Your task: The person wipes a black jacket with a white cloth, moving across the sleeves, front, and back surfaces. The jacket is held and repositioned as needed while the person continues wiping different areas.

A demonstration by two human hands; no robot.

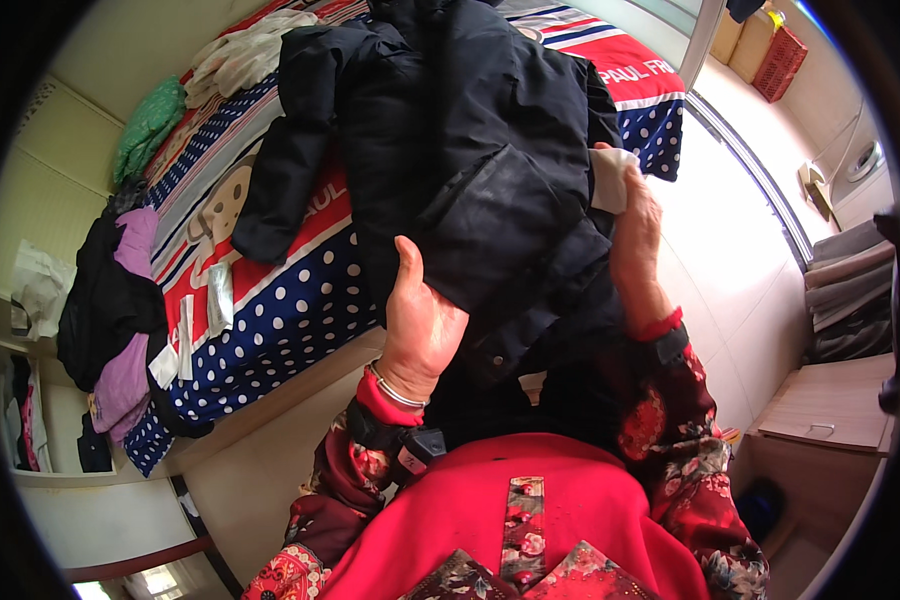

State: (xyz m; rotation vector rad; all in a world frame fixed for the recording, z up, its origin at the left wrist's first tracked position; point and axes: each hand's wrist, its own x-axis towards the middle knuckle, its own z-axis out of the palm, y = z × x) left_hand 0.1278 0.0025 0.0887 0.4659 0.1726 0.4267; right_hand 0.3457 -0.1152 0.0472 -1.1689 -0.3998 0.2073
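Observation:
A black padded jacket (450, 150) lies partly on the bed, its lower part hanging over the near edge towards me. My left hand (424, 322) is at the jacket's lower edge, thumb raised, its fingers hidden beneath the fabric. On the right, my right hand (637, 217) holds a white wipe or folded tissue (612, 180) beside the jacket's side. A pale, dusty-looking patch shows on the jacket near its slanted pocket (469, 184). One sleeve (281, 180) stretches out to the left over the bedspread.
The patterned bedspread (270, 315) carries a small packet (220, 298), crumpled white plastic bags (247, 52) and a green bundle (150, 127). Black and purple clothes (112, 315) hang over its left end. At the right are a wooden cabinet (817, 405) and stacked folded fabric (851, 292).

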